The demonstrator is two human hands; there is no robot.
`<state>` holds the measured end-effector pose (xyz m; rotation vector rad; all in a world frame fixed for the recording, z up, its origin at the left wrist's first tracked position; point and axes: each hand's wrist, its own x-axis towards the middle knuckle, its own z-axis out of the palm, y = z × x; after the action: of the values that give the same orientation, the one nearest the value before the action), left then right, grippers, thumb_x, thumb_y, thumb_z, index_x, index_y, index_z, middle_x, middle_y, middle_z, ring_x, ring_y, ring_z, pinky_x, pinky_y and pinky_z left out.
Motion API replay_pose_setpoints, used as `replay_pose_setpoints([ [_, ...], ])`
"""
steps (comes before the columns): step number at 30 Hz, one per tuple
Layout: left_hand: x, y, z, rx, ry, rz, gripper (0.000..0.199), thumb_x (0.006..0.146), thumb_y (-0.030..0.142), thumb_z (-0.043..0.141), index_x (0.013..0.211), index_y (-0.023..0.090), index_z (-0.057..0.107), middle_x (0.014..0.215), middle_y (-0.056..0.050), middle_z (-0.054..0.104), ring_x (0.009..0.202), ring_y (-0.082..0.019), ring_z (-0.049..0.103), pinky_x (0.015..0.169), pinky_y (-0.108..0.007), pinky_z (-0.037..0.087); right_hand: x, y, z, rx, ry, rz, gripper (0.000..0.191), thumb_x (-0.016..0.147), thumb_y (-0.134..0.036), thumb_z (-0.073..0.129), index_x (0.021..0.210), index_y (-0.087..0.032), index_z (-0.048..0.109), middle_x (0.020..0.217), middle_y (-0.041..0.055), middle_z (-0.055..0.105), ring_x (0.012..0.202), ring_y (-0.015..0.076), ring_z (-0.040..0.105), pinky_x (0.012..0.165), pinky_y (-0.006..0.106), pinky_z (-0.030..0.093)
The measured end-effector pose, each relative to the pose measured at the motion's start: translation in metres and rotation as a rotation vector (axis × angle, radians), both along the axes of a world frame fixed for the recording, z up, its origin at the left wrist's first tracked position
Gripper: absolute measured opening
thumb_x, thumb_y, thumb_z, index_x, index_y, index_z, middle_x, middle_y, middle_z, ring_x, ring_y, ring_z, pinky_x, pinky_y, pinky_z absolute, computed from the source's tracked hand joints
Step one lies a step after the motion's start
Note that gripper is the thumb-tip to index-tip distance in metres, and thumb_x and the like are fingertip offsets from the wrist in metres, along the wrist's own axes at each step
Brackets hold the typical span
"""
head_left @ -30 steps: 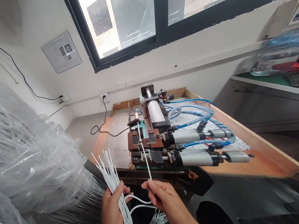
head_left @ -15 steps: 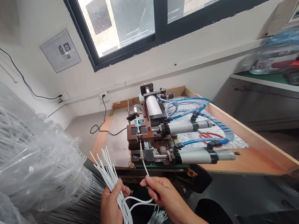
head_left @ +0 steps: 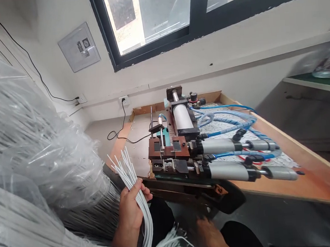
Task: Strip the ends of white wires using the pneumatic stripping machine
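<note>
A bundle of white cables is gripped in my left hand, its loose ends fanning upward to the left of the machine. My right hand is low, right of the bundle, and smeared by motion; its fingers cannot be made out. Close to it a pile of cables hangs over my lap, one end sticking out to the right. Beyond my hands stands a pneumatic wire stripping machine with silver cylinders. Its jaws stand apart, and no cable is between them.
Large bundles of cables in clear plastic crowd the left side. A wooden-edged tray holds white scraps behind and right of the machine. Blue air hoses loop above it. A shelf stands at the far right.
My right hand has let go of the cable it held in the jaws and moved down and right. The jaws have opened. My left hand still holds the bundle. The view has shifted.
</note>
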<state>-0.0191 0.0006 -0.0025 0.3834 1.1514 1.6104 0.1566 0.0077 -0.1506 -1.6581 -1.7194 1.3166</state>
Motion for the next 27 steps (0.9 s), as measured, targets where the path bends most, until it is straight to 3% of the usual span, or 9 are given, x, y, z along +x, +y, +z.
replay_pose_setpoints([
  [3,0.009,0.008,0.001,0.002,-0.023,-0.007,0.010,0.063,0.019,0.066,0.068,0.012,0.061,0.054,0.002,0.056,0.052,-0.010,0.055,0.050,-0.026,0.048,-0.014,0.007,0.044,0.137,0.230,0.062,0.034,0.073,-0.036,0.049,0.099,-0.016,0.060,0.105,0.0151,0.059,0.099,0.0275,0.051,0.084,0.037,0.035],
  [5,0.016,0.014,0.002,0.007,-0.033,-0.012,0.010,0.064,0.020,0.065,0.071,0.013,0.061,0.057,0.002,0.058,0.055,-0.010,0.056,0.055,-0.026,0.049,-0.036,0.001,0.073,0.076,0.603,0.278,0.042,0.073,-0.047,0.047,0.099,-0.016,0.059,0.096,0.0102,0.063,0.089,0.0237,0.055,0.078,0.034,0.039],
  [6,0.018,0.016,0.003,0.010,-0.034,-0.016,0.011,0.064,0.021,0.065,0.073,0.014,0.062,0.059,0.002,0.059,0.056,-0.010,0.056,0.057,-0.026,0.049,-0.047,-0.004,0.083,0.009,0.727,0.417,0.045,0.073,-0.053,0.045,0.091,-0.015,0.061,0.084,0.0075,0.065,0.080,0.0216,0.056,0.072,0.032,0.042],
  [7,0.020,0.017,0.003,0.014,-0.029,-0.026,0.011,0.064,0.021,0.065,0.073,0.015,0.062,0.060,0.002,0.060,0.056,-0.010,0.057,0.058,-0.026,0.049,-0.058,-0.009,0.089,-0.036,0.808,0.425,0.050,0.073,-0.058,0.040,0.075,-0.014,0.063,0.068,0.0049,0.063,0.068,0.0186,0.056,0.064,0.029,0.042],
  [10,0.020,0.011,0.001,0.014,0.003,-0.116,0.013,0.057,0.017,0.069,0.068,0.013,0.062,0.055,-0.001,0.061,0.050,-0.012,0.056,0.055,-0.027,0.048,-0.076,-0.024,0.093,-0.168,0.860,0.284,0.061,0.075,-0.063,0.030,0.042,-0.015,0.050,0.040,-0.0006,0.046,0.043,0.0115,0.046,0.049,0.023,0.036],
  [15,0.019,-0.014,-0.010,0.021,0.064,-0.159,0.011,0.055,0.012,0.068,0.066,0.011,0.063,0.055,-0.001,0.060,0.051,-0.011,0.054,0.051,-0.021,0.041,-0.068,-0.032,0.101,-0.292,0.788,0.207,0.062,0.077,-0.061,0.030,0.037,-0.016,0.046,0.033,-0.0009,0.042,0.034,0.0091,0.038,0.042,0.022,0.028],
  [18,0.024,-0.023,-0.016,0.051,0.079,-0.103,0.006,0.063,0.015,0.063,0.069,0.014,0.063,0.057,0.001,0.060,0.053,-0.010,0.053,0.054,-0.021,0.041,-0.058,-0.027,0.117,-0.190,0.780,0.183,0.053,0.080,-0.053,0.034,0.053,-0.015,0.059,0.045,0.0011,0.052,0.045,0.0130,0.046,0.050,0.024,0.035],
  [22,0.033,-0.024,-0.015,0.142,0.122,-0.079,0.017,0.063,0.010,0.061,0.079,0.015,0.064,0.069,-0.001,0.064,0.067,-0.013,0.056,0.071,-0.025,0.041,-0.047,-0.008,0.130,0.189,0.765,0.026,0.024,0.075,-0.038,0.054,0.087,-0.022,0.066,0.081,0.0039,0.060,0.080,0.0193,0.051,0.074,0.028,0.037],
  [27,0.036,-0.023,-0.012,0.142,0.149,-0.042,0.017,0.065,0.010,0.060,0.081,0.016,0.062,0.073,-0.002,0.065,0.068,-0.013,0.056,0.071,-0.027,0.041,-0.045,0.009,0.131,0.163,0.819,-0.050,0.023,0.072,-0.036,0.057,0.069,-0.018,0.070,0.060,0.0010,0.053,0.058,0.0147,0.045,0.056,0.025,0.035],
])
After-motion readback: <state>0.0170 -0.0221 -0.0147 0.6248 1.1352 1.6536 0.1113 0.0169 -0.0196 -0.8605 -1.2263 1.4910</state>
